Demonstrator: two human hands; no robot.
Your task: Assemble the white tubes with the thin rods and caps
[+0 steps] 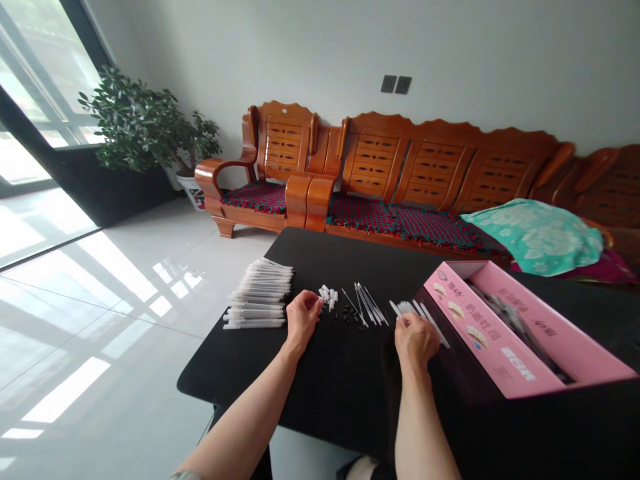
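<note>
My left hand point(302, 321) is closed in a pinch at the edge of a small pile of white pen parts point(330, 295), with one small white piece at its fingertips. To its left lies a big stack of white pens point(261, 293) with dark ends. My right hand point(416, 339) has its fingers curled closed over a group of white pen barrels point(421, 308); it seems to grip one, though the fingers partly hide it. Between the hands are thin pen refills point(369, 303) and several small black plugs point(350, 315).
A long open pink box point(480, 327) with grey contents stands right of my right hand on the black table point(330, 387). Behind the table is a wooden sofa point(425, 167) with a turquoise cloth point(540, 237). A potted plant point(145, 127) stands at the left.
</note>
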